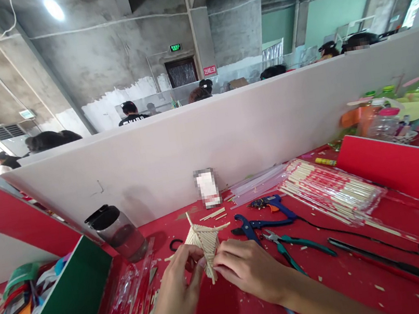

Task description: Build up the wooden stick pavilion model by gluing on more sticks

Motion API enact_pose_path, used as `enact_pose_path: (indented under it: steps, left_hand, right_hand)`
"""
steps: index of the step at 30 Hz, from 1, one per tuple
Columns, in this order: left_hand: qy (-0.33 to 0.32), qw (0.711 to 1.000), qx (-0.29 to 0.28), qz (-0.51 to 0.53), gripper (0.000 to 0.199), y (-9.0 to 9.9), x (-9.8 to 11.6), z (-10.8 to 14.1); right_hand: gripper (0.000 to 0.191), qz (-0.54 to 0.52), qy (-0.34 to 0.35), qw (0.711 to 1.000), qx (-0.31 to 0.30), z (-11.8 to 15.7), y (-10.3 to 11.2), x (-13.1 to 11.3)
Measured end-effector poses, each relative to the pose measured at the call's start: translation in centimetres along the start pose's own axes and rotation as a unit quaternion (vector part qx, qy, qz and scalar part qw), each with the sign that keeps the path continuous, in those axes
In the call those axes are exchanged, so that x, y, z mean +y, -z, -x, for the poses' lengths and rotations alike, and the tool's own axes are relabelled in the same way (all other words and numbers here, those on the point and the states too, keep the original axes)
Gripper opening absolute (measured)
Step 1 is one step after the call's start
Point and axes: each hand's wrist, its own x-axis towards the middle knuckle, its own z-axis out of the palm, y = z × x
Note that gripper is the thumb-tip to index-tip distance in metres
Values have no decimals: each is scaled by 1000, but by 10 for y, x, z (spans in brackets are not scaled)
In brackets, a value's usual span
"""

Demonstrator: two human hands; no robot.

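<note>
A pale model built of thin wooden sticks (207, 241), with slatted, pointed faces and a few sticks jutting out, is held above the red tabletop at the centre. My left hand (184, 276) grips its lower left side, thumb and fingers pinched together. On the right side, my right hand (245, 267) has its fingertips closed against the lower part of the model. Several loose short sticks (213, 214) lie just behind it. Close by on the right are blue-handled cutters (248, 227) and green-handled pliers (285, 242).
A blue glue gun (274, 205) with a black cable and a long dark tool (386, 261) lie right. Bagged sticks (332, 186) are at the back right. A dark-lidded bottle (118, 233) stands left, beside a green divider (63, 310). A white partition (176, 146) runs behind.
</note>
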Motion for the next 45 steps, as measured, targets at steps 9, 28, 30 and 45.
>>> enact_pose_path:
  steps: [9,28,30,45]
  left_hand:
    - [2,1000,-6,4,13,-1,0,0]
    - [31,999,-3,43,22,12,0,0]
    - [46,997,-28,52,29,21,-2,0]
    - [135,967,-140,165,45,24,-35,-3]
  right_hand:
    - [9,-4,-12,1000,10,2,-2,0]
    - [6,-91,-63,994,-19,-2,12,15]
    - [7,-140,-107,984,-28,-3,14,16]
    - [55,-508,-290,806,-91,1,-13,13]
